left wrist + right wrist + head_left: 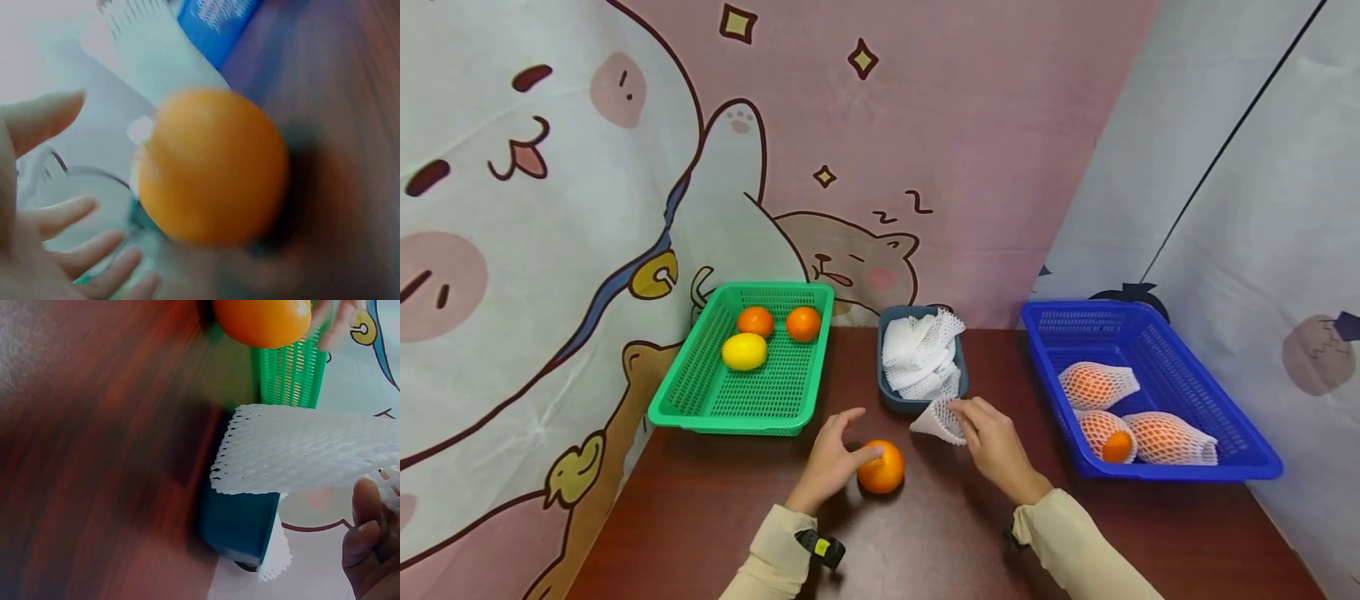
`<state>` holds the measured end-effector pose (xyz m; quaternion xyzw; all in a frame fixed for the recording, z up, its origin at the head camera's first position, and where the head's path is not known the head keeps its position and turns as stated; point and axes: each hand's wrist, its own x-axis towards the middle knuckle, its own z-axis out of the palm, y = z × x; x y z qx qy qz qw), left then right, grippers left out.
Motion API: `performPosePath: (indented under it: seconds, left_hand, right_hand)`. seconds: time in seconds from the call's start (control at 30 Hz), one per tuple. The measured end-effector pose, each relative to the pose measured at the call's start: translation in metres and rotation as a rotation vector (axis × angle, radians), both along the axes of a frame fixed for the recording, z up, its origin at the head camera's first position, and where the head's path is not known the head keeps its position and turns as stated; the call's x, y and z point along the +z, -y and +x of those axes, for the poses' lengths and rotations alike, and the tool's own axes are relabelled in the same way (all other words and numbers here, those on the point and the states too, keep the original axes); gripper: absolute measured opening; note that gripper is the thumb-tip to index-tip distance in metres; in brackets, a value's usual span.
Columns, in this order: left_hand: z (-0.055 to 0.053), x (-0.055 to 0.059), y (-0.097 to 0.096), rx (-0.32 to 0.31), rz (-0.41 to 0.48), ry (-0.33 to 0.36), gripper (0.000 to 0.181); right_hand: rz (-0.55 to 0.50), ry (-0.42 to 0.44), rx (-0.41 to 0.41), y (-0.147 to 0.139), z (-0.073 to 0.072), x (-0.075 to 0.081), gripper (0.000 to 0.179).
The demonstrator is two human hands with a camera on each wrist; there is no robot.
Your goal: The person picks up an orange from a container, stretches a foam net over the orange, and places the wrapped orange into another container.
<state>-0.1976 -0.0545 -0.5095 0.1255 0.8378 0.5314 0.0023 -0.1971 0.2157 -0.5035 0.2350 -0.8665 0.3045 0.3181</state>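
Observation:
A bare orange (883,468) sits on the table in front of me, large and blurred in the left wrist view. Just left of it is my left hand (831,462), fingers spread and thumb reaching across the fruit's edge in the head view. From the left wrist camera, these fingers (65,215) stand apart from the orange with nothing between them. My right hand (997,446) pinches one end of a white foam net sleeve (300,450), whose other end points toward the left. This sleeve hangs in front of a small dark teal bin (910,406).
White foam nets (921,354) fill the small bin. At the left, a green basket (662,410) holds two oranges (803,324) and a yellow lemon-like fruit (744,352). A blue basket (1180,472) on the right contains several net-wrapped oranges (1168,437). A printed cloth hangs behind.

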Motion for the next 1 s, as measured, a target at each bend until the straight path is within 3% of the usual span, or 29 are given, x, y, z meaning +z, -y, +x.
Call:
performPosePath:
  seconds: [0.07, 0.17, 0.27, 0.33, 0.47, 0.67, 0.8, 1.0]
  left_hand:
    - [0.003, 0.015, -0.01, 0.004, 0.036, -0.09, 0.053]
    - [0.007, 0.036, -0.029, -0.051, 0.061, -0.242, 0.039]
    - [0.01, 0.049, -0.049, -0.1, 0.012, -0.365, 0.024]
    - [0.011, 0.054, -0.06, -0.095, -0.046, -0.412, 0.017]
    - [0.012, 0.055, -0.073, -0.007, -0.152, -0.426, 0.018]
    - [0.008, 0.046, -0.078, 0.114, -0.197, -0.436, 0.018]
    - [0.006, 0.042, -0.076, 0.101, -0.14, -0.406, 0.019]
    - [0.004, 0.04, -0.068, 0.016, -0.027, -0.284, 0.038]
  right_hand:
    - [0.008, -0.01, -0.009, 0.001, 0.0, 0.003, 0.024]
    - [0.029, -0.033, -0.022, 0.004, 0.001, 0.007, 0.024]
    - [0.047, -0.056, -0.024, 0.008, 0.002, 0.009, 0.023]
    - [0.055, -0.069, -0.018, 0.011, 0.003, 0.011, 0.022]
    - [0.055, -0.084, 0.005, 0.018, 0.005, 0.014, 0.022]
    - [0.02, -0.084, 0.035, 0.023, 0.007, 0.017, 0.025]
    - [-0.037, -0.075, 0.066, 0.024, 0.008, 0.018, 0.025]
    - [-0.134, -0.046, 0.046, 0.018, 0.008, 0.019, 0.023]
